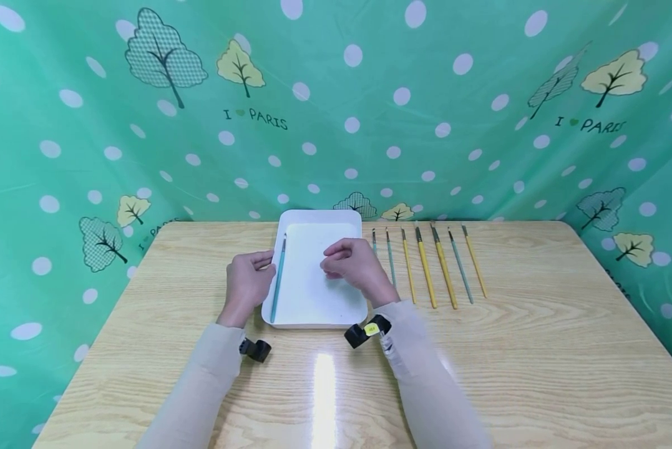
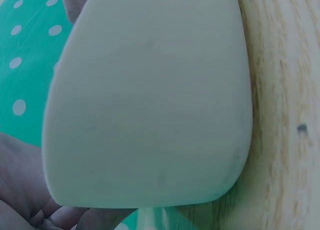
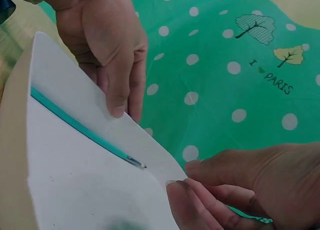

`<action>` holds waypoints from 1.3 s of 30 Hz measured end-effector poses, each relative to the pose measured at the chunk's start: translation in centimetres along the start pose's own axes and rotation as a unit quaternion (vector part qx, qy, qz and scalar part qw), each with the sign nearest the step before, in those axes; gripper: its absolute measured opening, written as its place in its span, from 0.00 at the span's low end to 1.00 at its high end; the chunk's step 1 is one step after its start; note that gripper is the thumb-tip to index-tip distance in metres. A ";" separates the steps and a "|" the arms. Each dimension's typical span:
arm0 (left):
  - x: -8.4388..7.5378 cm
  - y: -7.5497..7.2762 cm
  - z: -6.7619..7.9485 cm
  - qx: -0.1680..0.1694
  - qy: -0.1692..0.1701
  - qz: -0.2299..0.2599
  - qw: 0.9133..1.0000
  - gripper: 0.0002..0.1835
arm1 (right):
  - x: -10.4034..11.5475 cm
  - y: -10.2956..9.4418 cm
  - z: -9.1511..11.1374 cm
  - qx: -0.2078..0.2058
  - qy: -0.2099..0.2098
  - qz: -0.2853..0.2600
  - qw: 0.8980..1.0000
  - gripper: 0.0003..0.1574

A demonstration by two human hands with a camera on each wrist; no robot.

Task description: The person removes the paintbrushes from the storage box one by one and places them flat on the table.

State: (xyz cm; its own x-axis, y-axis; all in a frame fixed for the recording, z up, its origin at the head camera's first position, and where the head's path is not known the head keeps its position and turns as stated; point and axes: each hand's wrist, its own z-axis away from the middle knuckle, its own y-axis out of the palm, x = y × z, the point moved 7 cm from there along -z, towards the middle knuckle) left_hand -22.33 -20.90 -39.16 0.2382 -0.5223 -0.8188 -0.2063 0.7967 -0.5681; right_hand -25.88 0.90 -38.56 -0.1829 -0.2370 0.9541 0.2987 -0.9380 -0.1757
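Observation:
A white rectangular tray (image 1: 321, 305) lies on the table, with one teal-handled paintbrush (image 1: 278, 280) along its left side, bristles toward the far end. My left hand (image 1: 247, 284) holds the tray's left rim; in the right wrist view, the left thumb (image 3: 118, 102) lies over the edge while the fingers stay outside. Above the right half of the tray hovers my right hand (image 1: 355, 265), fingers loosely bent and nothing seen between them. The left wrist view is mostly filled by the tray's outer wall (image 2: 150, 105).
Right of the tray, several paintbrushes with yellow handles (image 1: 425, 271) and teal handles (image 1: 460, 265) lie in a row, bristles away from me. The nearest ones are partly behind my right hand. A green dotted curtain (image 1: 369, 143) hangs behind the wooden table (image 1: 538, 349).

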 end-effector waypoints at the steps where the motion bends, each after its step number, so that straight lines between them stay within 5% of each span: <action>1: 0.0 0.0 0.0 0.000 0.000 0.000 1.000 0.18 | 0.0 0.3 0.0 -0.002 0.001 0.004 1.000 0.18; 39: 0.1 -0.3 -0.2 0.004 0.016 -0.016 1.000 0.18 | -1.0 8.6 1.1 0.008 -0.027 0.086 0.996 0.17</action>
State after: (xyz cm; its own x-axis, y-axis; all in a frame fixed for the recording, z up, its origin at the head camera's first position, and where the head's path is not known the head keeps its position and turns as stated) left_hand -22.43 -21.19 -39.08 0.2148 -0.5569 -0.8023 -0.1915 0.7815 -0.5938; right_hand -22.10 -6.63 -40.75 -0.0784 -0.3790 0.9221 0.3361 -0.8808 -0.3335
